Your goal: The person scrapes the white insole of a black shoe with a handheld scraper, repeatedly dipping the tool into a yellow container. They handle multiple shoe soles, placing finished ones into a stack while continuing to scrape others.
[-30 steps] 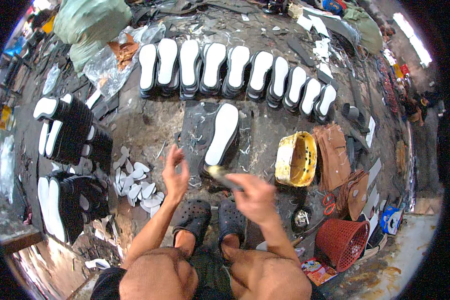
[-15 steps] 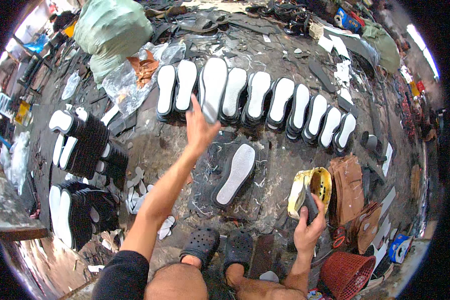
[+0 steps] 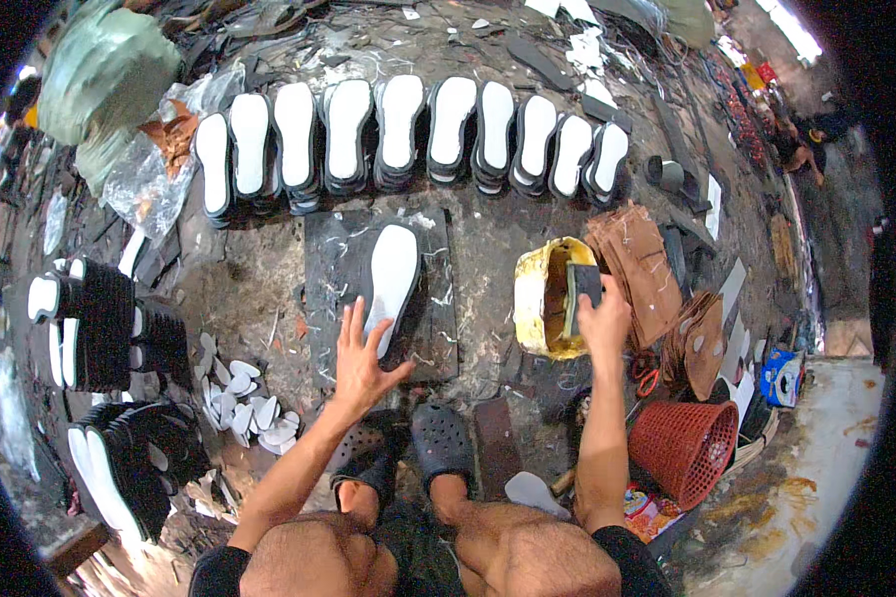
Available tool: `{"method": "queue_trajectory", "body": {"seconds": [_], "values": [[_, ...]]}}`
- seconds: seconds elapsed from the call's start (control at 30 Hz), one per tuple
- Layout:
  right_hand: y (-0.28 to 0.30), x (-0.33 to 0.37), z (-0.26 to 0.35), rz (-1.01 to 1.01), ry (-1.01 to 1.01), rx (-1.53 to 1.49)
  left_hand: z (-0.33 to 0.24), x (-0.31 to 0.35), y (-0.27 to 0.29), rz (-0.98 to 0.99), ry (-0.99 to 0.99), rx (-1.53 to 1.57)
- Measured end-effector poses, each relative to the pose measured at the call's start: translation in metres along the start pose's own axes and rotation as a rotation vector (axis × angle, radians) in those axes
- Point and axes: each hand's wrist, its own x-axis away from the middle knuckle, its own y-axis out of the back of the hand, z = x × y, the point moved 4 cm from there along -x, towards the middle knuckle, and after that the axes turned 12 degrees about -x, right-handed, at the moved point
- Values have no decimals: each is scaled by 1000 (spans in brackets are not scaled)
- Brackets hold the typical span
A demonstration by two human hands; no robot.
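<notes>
A sole with a white top and dark edge (image 3: pixel 395 264) lies on a dark board (image 3: pixel 334 259) in front of me. My left hand (image 3: pixel 361 366) is open, its fingers spread at the sole's heel end, where the white looks greyish. To the right stands a cut-open yellow container (image 3: pixel 530 298), its rim smeared with pale stuff. My right hand (image 3: pixel 607 318) grips a flat dark block (image 3: pixel 585 289) in the mouth of this container. The inside of the container is partly hidden by the block and hand.
Beyond the board runs a curved row of stacked white-topped soles (image 3: pixel 398 124). More sole stacks (image 3: pixel 105 318) stand at left, near small white cutouts (image 3: pixel 254 398). Brown sheets (image 3: pixel 637 264), red-handled scissors (image 3: pixel 647 378) and a red basket (image 3: pixel 687 448) lie at right.
My left hand has come back from the row to the board. The sole there now has a whiter top than before. My right hand still holds the block at the container. The view has shifted.
</notes>
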Motion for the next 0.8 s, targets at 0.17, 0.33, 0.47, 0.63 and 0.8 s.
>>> {"method": "queue_trajectory", "body": {"seconds": [0.17,0.33,0.47,0.63,0.8], "values": [[-27,8,-25,-30,-17,19,9,-2,-26,143,207,45],[83,0,-16,-276,-135,-968,22,3,-11,15,152,-40],[100,28,-35,376,-77,287,10,8,-15,6,184,-14],[108,43,-25,343,104,379,3,18,-1,-109,128,-10],[157,-24,1,-124,165,309,20,45,-7,-146,179,144]]}}
